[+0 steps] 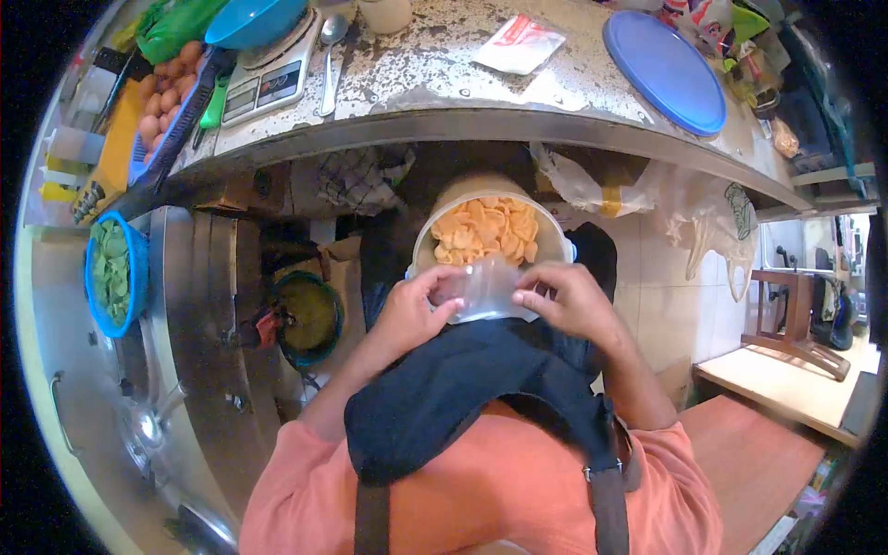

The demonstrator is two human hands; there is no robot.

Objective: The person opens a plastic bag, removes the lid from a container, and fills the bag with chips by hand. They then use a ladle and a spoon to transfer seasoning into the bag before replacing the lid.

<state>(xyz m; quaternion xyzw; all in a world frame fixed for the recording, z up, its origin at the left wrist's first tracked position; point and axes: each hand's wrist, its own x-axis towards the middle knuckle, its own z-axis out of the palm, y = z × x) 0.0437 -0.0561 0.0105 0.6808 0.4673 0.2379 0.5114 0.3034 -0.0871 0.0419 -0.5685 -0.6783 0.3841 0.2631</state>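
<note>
Between my legs stands a white bucket (557, 242) with many thin orange chips (486, 229) in it. Over its near rim, a small clear plastic bag (490, 290) is stretched between my two hands. My left hand (424, 303) pinches the bag's left side between thumb and fingers. On the right side, my right hand (569, 301) grips the bag the same way. I cannot make out anything inside the bag.
On the counter ahead are a kitchen scale (268, 88), a spoon (329, 65), a white packet (520, 44) and a blue lid (664, 72). Eggs (166, 102) and a blue basket of green leaves (113, 277) are at left. A wooden stool (795, 314) stands right.
</note>
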